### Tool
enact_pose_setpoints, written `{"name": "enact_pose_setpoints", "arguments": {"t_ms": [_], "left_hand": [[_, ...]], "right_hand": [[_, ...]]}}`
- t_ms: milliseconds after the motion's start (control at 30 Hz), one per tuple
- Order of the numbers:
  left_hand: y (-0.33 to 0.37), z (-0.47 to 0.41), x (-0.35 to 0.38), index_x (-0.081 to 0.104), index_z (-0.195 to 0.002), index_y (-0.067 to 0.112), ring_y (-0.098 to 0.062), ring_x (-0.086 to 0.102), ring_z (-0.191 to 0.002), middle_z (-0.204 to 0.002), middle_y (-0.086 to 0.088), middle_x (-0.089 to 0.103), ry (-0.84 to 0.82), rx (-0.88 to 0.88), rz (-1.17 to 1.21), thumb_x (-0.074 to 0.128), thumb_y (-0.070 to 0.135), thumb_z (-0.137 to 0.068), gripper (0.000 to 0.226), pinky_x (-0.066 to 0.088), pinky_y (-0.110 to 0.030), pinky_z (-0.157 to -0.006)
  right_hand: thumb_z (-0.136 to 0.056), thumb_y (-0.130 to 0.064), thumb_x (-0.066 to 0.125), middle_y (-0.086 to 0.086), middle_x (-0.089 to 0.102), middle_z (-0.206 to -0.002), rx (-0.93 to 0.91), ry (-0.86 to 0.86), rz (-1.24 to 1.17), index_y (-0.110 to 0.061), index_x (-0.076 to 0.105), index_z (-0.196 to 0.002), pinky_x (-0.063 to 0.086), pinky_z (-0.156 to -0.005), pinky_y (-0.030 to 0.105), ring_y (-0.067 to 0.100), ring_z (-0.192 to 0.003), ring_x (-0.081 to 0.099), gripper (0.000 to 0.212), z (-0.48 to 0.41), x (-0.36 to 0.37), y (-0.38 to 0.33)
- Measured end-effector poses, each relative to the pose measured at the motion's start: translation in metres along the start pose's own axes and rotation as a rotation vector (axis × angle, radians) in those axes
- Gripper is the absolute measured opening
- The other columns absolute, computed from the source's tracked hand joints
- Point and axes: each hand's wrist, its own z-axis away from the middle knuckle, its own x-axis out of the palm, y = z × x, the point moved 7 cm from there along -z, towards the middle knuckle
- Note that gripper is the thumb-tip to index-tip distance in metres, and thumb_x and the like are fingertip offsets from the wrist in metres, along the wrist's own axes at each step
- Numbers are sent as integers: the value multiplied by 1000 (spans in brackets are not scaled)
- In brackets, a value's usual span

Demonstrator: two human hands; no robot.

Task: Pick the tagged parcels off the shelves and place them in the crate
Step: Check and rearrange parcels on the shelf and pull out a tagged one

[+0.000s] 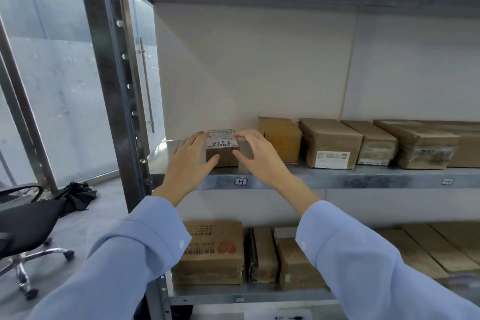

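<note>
A small brown cardboard parcel (222,149) with a white label handwritten "3753" on top sits at the left end of the middle shelf (337,179). My left hand (191,157) grips its left side, thumb on the front face. My right hand (255,154) grips its right side, fingertips on the top edge and thumb at the front. The parcel still rests on the shelf. No crate is in view.
Several more brown parcels (330,147) line the same shelf to the right. The lower shelf holds bigger boxes (211,252). A steel upright (114,86) stands at the left, with a black office chair (28,223) and a glass wall beyond.
</note>
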Motion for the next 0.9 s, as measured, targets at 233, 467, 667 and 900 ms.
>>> {"name": "enact_pose_setpoints", "arguments": {"t_ms": [233,467,667,900], "left_hand": [[31,-5,-2,28,-153,18,-22,24,-147,-159,-1,29,46,125,-190,51,52,-94,72,11,-40,-121],[64,-15,19,22,-155,20,-19,21,-148,-161,0,24,-21,162,-195,47,59,-94,77,8,-38,-121],[90,-25,39,26,-154,19,-21,26,-146,-159,-1,30,-32,191,-173,46,61,-93,77,10,-38,-120],[108,-37,53,31,-152,18,-21,31,-143,-155,-2,37,-44,225,-161,51,57,-92,74,13,-40,-120]], "right_hand": [[-98,-40,55,2,30,-159,-55,13,404,-17,27,-155,28,-115,40,22,-149,21,67,9,-36,0],[-97,-40,57,0,16,-164,134,3,374,-21,14,-157,27,-116,40,21,-151,12,77,24,-77,37],[-96,-35,60,-2,14,-164,187,11,270,-22,15,-157,33,-114,40,19,-150,18,76,28,-86,52],[-96,-27,62,8,20,-162,231,-1,220,-17,22,-155,33,-112,37,27,-142,33,72,26,-81,65]]}}
